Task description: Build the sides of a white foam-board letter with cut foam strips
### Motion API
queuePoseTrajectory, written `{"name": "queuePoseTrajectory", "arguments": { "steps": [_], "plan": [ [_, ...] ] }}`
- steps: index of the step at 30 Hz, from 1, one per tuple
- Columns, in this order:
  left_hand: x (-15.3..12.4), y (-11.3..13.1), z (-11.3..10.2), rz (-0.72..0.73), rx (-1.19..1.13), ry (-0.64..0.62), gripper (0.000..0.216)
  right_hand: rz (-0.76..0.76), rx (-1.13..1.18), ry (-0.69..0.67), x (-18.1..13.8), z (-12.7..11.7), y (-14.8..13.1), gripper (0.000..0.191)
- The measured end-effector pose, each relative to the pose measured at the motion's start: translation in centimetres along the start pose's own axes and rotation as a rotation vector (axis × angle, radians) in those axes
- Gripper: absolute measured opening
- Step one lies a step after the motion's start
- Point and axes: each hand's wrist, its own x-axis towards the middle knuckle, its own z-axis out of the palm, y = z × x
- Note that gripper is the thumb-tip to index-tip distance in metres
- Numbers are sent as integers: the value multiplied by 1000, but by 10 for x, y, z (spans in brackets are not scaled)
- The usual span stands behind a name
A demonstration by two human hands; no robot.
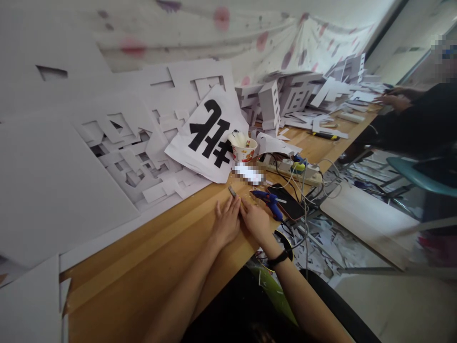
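Two bare hands meet at the near edge of a wooden surface [150, 257] in a cluttered workshop, the left hand [225, 223] and right hand [255, 220] lying side by side with fingers touching, both pressed low on the wood. A small grey blade-like tool [232, 191] shows just beyond the left fingertips; whether the left grip actually has hold of it or it merely lies there cannot be told, and the right grip looks flat and loose, with nothing visibly pinched in it. Just to the right of the right hand lies a blue glue gun [269, 202], its nozzle pointing left, resting partly over a dark phone [290, 204], with a power strip [296, 170] and a tangle of cables farther right. A paper cup [244, 148] stands farther off, beside a white sheet printed with a bold black character [209, 133], and cut white foam boards [117, 147] crowd the left of the surface. Another person's hand [394, 101] works at the far right end. Handled well, fine work like this would seem to call for wrists kept planted on the wood, fingertips clear of the tool's edge, and the glue gun's hot tip left pointing away from the cables and the phone.
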Motion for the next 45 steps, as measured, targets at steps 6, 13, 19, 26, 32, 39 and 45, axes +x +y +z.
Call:
{"name": "queuePoseTrajectory", "arguments": {
  "steps": [6,13,19,26,32,39,45],
  "plan": [
    [9,0,-1,-13,-67,-4,61,55,6,38,1,-1,-9,42],
    [14,-3,1,-39,-90,11,55,97,41,54,6,6,-16,32],
    [18,-6,-2,-61,-109,-8,59,141,40,57,11,7,-25,29],
    [5,-6,-4,-50,-79,39,60,118,77,63,0,7,-31,30],
    [-4,-2,1,-44,-70,99,59,72,91,58,-8,11,-24,28],
    [11,-10,4,-8,-194,96,56,149,104,66,3,9,-26,27],
    [18,-14,6,14,-314,195,51,185,105,93,8,12,-27,30]
  ]
}}
